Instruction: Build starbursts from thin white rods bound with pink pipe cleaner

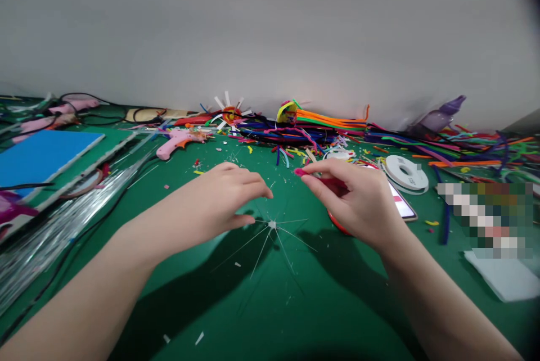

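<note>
My left hand (pixel 236 195) hovers with thumb and fingers apart and nothing between them. Just beside its thumb is a star of thin clear strands (pixel 272 225), joined at a whitish middle and spreading over the green table. My right hand (pixel 352 195) is closed, pinching a small bright pink piece (pixel 299 172) between thumb and fingertips; its exact kind is too small to make out. Something red with a curved edge (pixel 338 223) shows beneath the right hand, mostly hidden by it. Part of a phone (pixel 407 209) with a lit screen lies behind that hand.
Pink glue guns (pixel 175 143) with black cables lie at the left, near a blue board (pixel 46 158) and a bundle of clear strips (pixel 80 226). Colourful pipe cleaners (pixel 333 119) line the back wall. A white spool (pixel 405 172) and a white pad (pixel 502 276) are at right.
</note>
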Demonstrator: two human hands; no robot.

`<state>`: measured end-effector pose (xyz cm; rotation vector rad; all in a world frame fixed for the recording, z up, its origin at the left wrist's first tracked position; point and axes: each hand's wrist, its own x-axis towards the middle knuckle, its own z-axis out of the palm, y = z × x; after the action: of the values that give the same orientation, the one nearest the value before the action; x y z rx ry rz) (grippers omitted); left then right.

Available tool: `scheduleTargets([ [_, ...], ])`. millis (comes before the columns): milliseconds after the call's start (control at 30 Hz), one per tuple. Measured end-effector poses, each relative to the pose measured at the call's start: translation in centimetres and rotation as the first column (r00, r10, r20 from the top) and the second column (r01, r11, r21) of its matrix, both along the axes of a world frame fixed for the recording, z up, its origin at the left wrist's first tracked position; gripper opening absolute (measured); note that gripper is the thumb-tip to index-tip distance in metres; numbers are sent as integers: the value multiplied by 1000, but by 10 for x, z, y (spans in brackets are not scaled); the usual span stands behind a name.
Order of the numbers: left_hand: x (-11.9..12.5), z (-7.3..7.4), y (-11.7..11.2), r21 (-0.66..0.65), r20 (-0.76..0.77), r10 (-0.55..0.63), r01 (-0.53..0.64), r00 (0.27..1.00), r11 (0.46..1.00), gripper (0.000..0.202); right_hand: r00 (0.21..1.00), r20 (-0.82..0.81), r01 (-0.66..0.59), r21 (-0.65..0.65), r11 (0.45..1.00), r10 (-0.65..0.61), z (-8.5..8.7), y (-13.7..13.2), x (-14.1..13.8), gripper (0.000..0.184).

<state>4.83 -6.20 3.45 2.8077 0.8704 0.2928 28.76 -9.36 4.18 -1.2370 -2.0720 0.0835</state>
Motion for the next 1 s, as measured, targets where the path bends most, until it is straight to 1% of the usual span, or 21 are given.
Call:
scheduleTargets([
  [100, 7, -5, -5, -2, -70, -61, 61, 996, 998, 23, 1000, -7, 22, 16, 1000, -22, -1, 1, 0, 13],
  [200, 15, -7, -9, -7, -52, -103, 103, 993, 995, 15, 1000, 1, 25, 29, 999, -25, -2, 1, -1, 14],
  [267, 17, -6, -10, -4, -20, -125, 125, 992, 992, 11, 1000, 14, 24, 41, 999, -25, -2, 1, -2, 14],
  [367, 17, -2, -12, 9, -20, -136, 136, 991, 991, 12, 999, 24, 27, 50, 998, -28, -2, 0, -1, 14],
  [467, 19, -1, -15, 16, -89, -136, 138, 987, 990, 13, 999, 18, 27, 49, 998, -28, -2, 0, 0, 13],
  [633, 30, -10, -18, 93, -183, -160, 179, 970, 979, 20, 1000, 22, 15, 70, 997, -17, -2, 0, -1, 12],
  [767, 37, -13, -17, 120, -184, -163, 187, 969, 975, 12, 1000, 26, 14, 80, 997, -16, -3, 0, -1, 12],
  [833, 37, -12, -16, 127, -141, -145, 164, 979, 978, 13, 1000, 20, 22, 100, 995, -24, -2, 1, 1, 12],
  [900, 35, -9, -14, 131, -54, -99, 105, 994, 986, 15, 999, 0, 50, 142, 989, -51, 0, 1, 4, 11],
  [967, 30, -6, -12, 106, 73, -10, 2, 997, 994, 14, 992, -45, 126, 204, 971, -119, 4, 1, 9, 11],
  [1000, 28, -3, -10, 72, 150, 59, -70, 987, 995, 14, 984, -76, 176, 234, 956, -162, 7, 2, 11, 11],
])
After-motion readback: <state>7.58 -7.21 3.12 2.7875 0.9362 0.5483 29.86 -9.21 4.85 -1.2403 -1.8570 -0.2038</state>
